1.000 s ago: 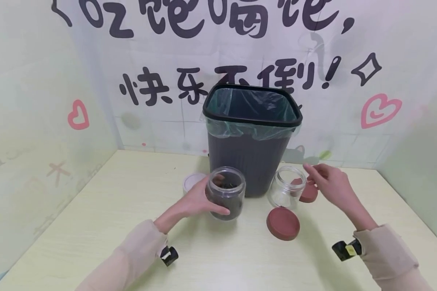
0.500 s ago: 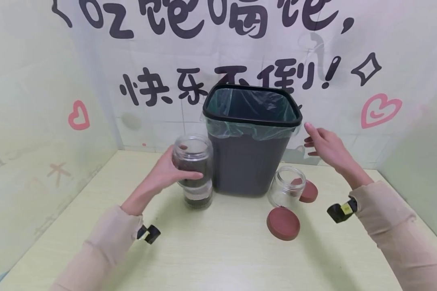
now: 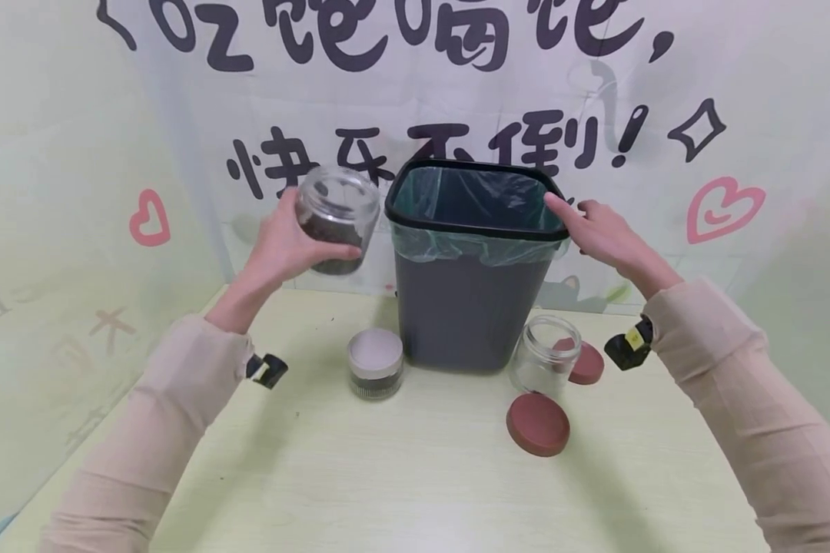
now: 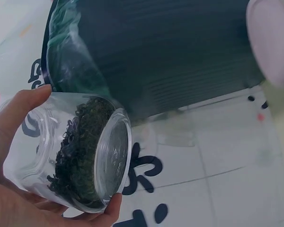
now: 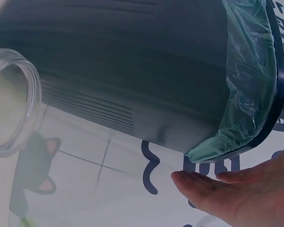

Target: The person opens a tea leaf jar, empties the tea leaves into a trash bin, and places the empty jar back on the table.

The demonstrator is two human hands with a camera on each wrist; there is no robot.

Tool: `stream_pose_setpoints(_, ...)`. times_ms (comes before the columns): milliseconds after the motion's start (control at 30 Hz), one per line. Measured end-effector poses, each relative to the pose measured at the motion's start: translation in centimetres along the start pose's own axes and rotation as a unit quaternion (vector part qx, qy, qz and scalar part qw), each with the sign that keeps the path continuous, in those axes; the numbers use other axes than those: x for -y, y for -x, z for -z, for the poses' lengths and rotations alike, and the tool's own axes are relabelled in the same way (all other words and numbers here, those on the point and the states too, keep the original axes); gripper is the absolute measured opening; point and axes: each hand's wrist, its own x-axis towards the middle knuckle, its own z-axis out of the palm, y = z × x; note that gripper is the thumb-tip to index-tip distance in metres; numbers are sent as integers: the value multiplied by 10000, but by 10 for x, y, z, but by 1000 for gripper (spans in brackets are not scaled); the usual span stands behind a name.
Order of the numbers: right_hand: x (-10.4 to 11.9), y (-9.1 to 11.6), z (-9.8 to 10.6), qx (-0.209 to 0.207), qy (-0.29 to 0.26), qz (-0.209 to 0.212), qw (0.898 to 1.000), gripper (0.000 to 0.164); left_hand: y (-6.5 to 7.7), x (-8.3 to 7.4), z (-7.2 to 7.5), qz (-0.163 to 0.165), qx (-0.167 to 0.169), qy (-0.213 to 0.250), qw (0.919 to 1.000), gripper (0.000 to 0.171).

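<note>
My left hand holds a clear, lidless jar in the air, left of the bin's rim and slightly tilted. Dark, curly dried tea leaves lie in its lower part, as the left wrist view shows. A dark bin with a black rim and a green liner bag stands at the middle back. At its right rim is my right hand, fingers extended and thumb over the rim in the head view. Whether it touches the rim I cannot tell.
A small jar with a pale lid stands at the bin's front left. Right of the bin are an open clear jar, a red lid behind it and another red lid in front. A printed wall sheet hangs behind.
My left hand has lifted the jar of tea leaves up and to the left, off the table area before the bin. My right hand has risen from beside the clear jar to the bin's right rim.
</note>
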Motion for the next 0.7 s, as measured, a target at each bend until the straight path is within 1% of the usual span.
stream_pose_setpoints(100,5,-4,2,-31,123,3,9999,93,-11,-14,5,-127,-210,-308,9992,94)
stream_pose_setpoints(200,9,-9,2,-101,235,0,9997,84,-22,-28,7,-222,-369,-649,9970,92)
stream_pose_setpoints(300,12,-13,1,-106,312,-61,9994,76,-31,-40,7,-286,-461,-951,9940,93)
stream_pose_setpoints(467,17,-18,1,-46,436,-3,9990,67,-45,-55,2,-595,-524,-1205,9895,94)
stream_pose_setpoints(533,19,-20,2,-27,563,77,9984,62,-49,-60,-1,-754,-541,-1350,9865,93)
stream_pose_setpoints(700,24,-25,5,66,972,187,9951,56,-57,-73,-12,-922,-457,-1842,9775,93)
